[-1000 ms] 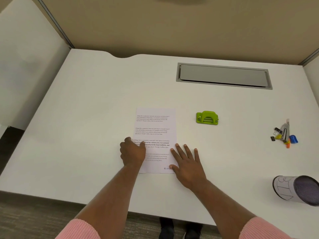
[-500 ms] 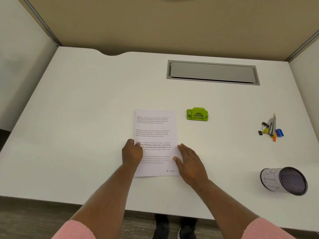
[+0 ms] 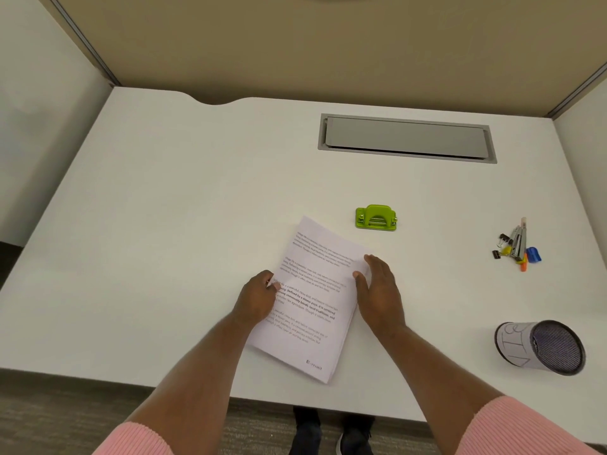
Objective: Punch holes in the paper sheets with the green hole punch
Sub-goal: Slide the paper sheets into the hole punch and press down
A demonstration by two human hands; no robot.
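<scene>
A thin stack of printed paper sheets [image 3: 312,290] is lifted off the white desk [image 3: 164,224] and tilted, its top corner pointing up and left of the green hole punch [image 3: 376,218]. My left hand [image 3: 258,295] pinches the stack's left edge. My right hand [image 3: 377,290] holds the right edge, thumb on top and fingers around the side. The hole punch sits alone on the desk just beyond the paper's upper right, untouched.
A grey cable-tray lid [image 3: 406,138] is set into the desk at the back. A small pile of binder clips, a stapler and coloured bits [image 3: 515,246] lies at the right. A mesh pen cup [image 3: 542,346] lies on its side at the lower right. Partition walls surround the desk.
The paper lay flat and straight under both hands; now both hands grip its edges and have lifted and turned it so it sits skewed, nearer the punch.
</scene>
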